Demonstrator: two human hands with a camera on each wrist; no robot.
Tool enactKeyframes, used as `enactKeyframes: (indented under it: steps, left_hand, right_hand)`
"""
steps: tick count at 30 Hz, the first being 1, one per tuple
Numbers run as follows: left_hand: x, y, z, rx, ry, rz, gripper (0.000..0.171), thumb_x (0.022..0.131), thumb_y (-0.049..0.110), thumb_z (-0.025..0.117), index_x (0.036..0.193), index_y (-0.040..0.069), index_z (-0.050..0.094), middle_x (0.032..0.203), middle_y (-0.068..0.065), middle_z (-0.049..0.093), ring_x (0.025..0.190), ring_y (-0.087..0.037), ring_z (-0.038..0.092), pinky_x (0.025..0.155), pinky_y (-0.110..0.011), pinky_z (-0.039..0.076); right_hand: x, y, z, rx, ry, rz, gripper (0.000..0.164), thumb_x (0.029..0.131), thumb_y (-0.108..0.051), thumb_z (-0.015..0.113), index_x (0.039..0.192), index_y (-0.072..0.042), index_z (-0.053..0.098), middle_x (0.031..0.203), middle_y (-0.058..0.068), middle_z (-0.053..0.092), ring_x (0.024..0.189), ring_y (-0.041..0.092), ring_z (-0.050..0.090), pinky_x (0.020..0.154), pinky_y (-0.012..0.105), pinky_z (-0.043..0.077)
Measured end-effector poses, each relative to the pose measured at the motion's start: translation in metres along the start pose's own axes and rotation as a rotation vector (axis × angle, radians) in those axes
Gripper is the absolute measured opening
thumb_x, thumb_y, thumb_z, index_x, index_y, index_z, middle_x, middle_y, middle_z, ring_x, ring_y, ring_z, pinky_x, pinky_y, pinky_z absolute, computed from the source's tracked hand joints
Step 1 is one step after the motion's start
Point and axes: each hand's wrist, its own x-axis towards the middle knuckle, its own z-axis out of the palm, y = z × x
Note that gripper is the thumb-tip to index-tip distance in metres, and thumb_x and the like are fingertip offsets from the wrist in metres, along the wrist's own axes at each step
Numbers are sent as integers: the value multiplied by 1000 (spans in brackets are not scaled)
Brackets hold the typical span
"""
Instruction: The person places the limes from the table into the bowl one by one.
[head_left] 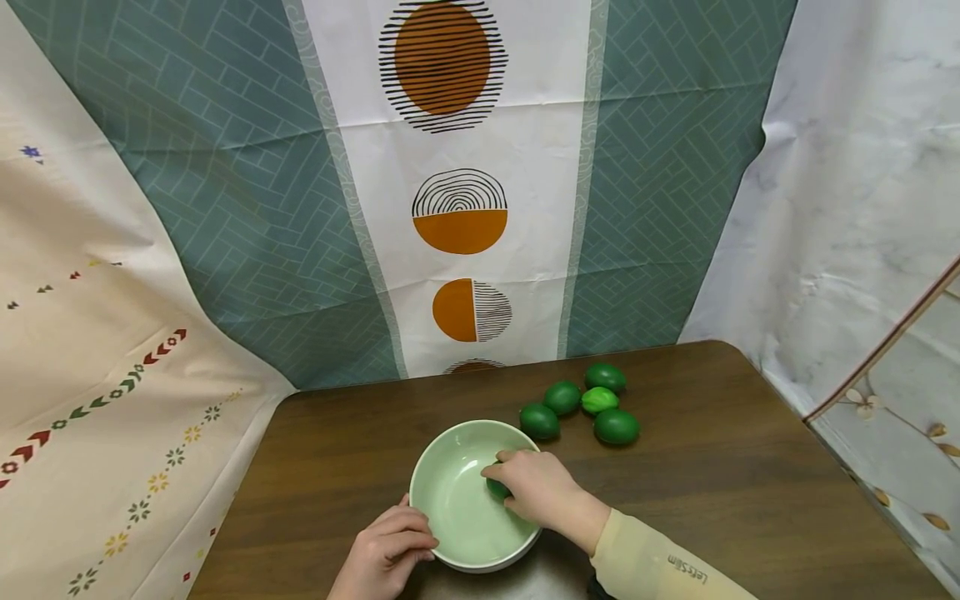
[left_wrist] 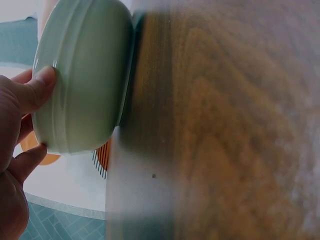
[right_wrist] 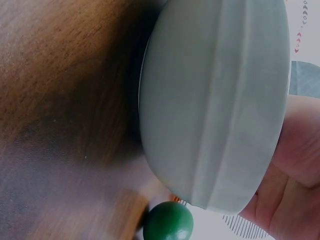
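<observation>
A pale green bowl [head_left: 457,517] stands on the table near its front edge. My left hand [head_left: 386,546] pinches the bowl's left rim; in the left wrist view the thumb [left_wrist: 44,80] presses on the outer wall. Over the right rim reaches my right hand [head_left: 543,492], gripping a dark green lime [head_left: 497,487] inside the bowl, partly covered by the fingers. Behind the bowl and to its right lie several dark green limes [head_left: 617,427] and one brighter green lime [head_left: 600,400]. The right wrist view shows the bowl's outer wall [right_wrist: 200,100] hiding the right hand's fingertips.
The brown wooden table [head_left: 712,467] has its back edge against a patterned curtain [head_left: 660,208]. Beside the bowl's far right side, one lime [head_left: 540,422] lies close to the rim. Light cloths hang at the left [head_left: 112,375] and right [head_left: 847,250].
</observation>
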Motion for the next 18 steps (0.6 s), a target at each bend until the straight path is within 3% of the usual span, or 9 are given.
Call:
enactKeyframes:
  steps: [8, 13, 18]
  left_hand:
    - [1, 0, 0, 3, 7, 7, 7, 92, 4, 84, 91, 4, 77, 93, -8, 72, 87, -26, 68, 127, -35, 36]
    - [0, 0, 0, -5, 8, 9, 11, 88, -1, 87, 91, 4, 77, 93, -8, 72, 87, -26, 67, 127, -35, 36]
    - [2, 1, 0, 2, 12, 10, 8, 96, 6, 81, 90, 4, 77, 92, -8, 71, 87, -26, 67, 127, -35, 36]
  right_hand:
    - [1, -2, -1, -2, -1, 9, 44, 82, -21, 94, 122, -25, 79, 106, -1, 70, 89, 20, 71, 57, 35, 59]
    - [0, -3, -1, 1, 6, 18, 43, 82, -20, 93, 122, -25, 79, 110, 2, 72, 91, 22, 72, 57, 37, 60]
    - [0, -3, -1, -5, 7, 24, 44, 82, -20, 93, 123, -25, 78, 116, 4, 72, 97, 24, 72, 60, 38, 62]
